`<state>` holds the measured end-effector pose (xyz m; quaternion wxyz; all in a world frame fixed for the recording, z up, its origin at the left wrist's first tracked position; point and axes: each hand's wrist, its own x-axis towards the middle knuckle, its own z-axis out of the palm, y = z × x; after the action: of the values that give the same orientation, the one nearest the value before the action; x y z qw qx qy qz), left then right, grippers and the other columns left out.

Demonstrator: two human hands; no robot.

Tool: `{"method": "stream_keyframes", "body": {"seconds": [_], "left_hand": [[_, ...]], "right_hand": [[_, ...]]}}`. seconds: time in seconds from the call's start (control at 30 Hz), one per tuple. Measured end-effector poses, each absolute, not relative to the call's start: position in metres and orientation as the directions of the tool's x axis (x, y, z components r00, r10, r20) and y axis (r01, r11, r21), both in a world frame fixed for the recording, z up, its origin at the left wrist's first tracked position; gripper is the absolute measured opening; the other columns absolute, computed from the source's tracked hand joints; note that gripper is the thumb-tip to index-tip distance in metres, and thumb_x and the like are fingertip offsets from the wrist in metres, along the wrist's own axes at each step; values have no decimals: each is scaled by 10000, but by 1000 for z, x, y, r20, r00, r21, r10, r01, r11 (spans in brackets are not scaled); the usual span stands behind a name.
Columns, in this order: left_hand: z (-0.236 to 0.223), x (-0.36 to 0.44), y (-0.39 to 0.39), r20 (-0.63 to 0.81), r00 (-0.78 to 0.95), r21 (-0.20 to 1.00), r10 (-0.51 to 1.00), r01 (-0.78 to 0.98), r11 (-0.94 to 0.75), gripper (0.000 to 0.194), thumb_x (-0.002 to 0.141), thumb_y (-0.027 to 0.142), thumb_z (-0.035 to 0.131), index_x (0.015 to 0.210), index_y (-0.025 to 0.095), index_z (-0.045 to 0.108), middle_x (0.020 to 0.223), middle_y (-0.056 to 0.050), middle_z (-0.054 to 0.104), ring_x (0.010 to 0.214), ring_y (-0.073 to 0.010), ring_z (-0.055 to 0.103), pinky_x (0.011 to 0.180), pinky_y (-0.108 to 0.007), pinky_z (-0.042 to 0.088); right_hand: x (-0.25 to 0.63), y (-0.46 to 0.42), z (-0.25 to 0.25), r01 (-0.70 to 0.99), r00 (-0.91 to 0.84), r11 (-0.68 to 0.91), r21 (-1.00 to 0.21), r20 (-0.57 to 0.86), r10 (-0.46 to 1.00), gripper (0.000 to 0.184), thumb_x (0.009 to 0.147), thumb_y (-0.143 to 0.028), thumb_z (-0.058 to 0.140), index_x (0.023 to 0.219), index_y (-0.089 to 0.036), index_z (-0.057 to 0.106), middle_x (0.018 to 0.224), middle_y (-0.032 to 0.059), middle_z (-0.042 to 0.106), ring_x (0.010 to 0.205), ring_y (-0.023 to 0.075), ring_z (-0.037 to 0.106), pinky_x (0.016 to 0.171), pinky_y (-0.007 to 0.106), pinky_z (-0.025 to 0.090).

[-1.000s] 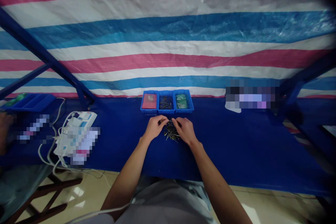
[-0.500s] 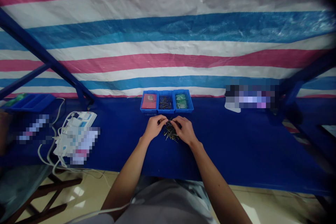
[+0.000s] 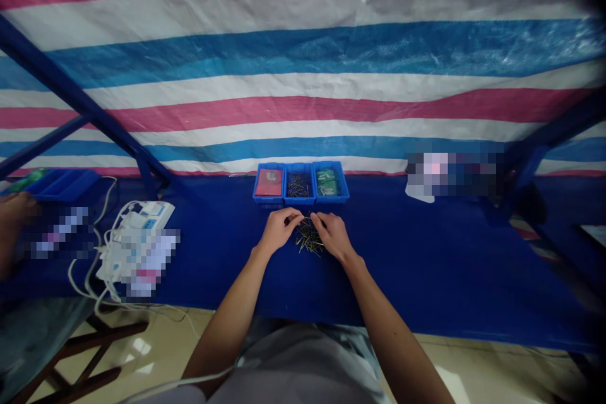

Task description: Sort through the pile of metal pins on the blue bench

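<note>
My left hand (image 3: pixel 279 228) is closed in a pinch, thumb against forefinger, at the upper edge of a loose pile of screws (image 3: pixel 308 241) on the blue table. Opposite it, my right hand (image 3: pixel 334 233) pinches too, its fingertips just above the same pile. A thin piece that looks like a screw spans the small gap between both sets of fingertips; its fine detail is too small to make out. Behind the hands stand three joined blue bins: the left bin (image 3: pixel 269 199) with a red packet, the middle bin (image 3: pixel 298 200) with more screws, the right bin (image 3: pixel 334 199) with green-and-white packets.
White power strips (image 3: pixel 158 218) with tangled cables lie on the left of the table (image 3: pixel 407 265). Farther left are a blue divided tray (image 3: pixel 64 186) and another person's hand (image 3: pixel 14 221). A striped sheet (image 3: pixel 303 76) hangs behind, between blue frame posts. Blurred items sit at back right.
My right hand has shifted slightly, with its fingertips a little farther from the left ones. My left hand stays nearly still. At far left, another person's hand has come farther into view.
</note>
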<state>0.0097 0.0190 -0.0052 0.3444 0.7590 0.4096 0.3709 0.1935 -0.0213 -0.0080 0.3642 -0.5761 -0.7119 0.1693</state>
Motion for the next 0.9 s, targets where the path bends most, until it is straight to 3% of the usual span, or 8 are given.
{"method": "stream_keyframes", "body": {"seconds": [0.17,0.33,0.63,0.9], "left_hand": [[-6,9,20,277,384,831,881,364,-420,223,928,354,609,884,161,712,724,-18,713,648,-137,634,631,-229,438],[-5,8,19,285,376,826,882,370,-425,221,932,341,606,875,156,711,708,-11,705,634,-126,619,620,-221,426],[-3,9,18,286,392,819,875,374,-436,215,935,337,602,874,160,708,719,-14,706,646,-129,621,619,-224,417],[-3,9,18,290,397,809,871,384,-444,245,939,371,592,884,164,710,724,-19,709,647,-135,619,618,-229,416]], "right_hand": [[195,-21,-8,673,-65,285,-682,329,942,506,1035,-441,384,609,-199,507,543,-35,534,516,122,478,697,280,349],[196,-23,-4,632,-36,318,-707,383,923,238,968,-425,547,912,-223,659,768,2,696,640,158,589,733,306,395],[199,-21,-8,642,-59,339,-688,397,916,184,987,-328,519,897,-231,646,886,31,721,774,202,629,768,327,417],[199,-21,-8,704,-69,316,-636,382,922,285,1021,-364,446,841,-225,619,799,27,691,708,187,600,713,298,388]]}}
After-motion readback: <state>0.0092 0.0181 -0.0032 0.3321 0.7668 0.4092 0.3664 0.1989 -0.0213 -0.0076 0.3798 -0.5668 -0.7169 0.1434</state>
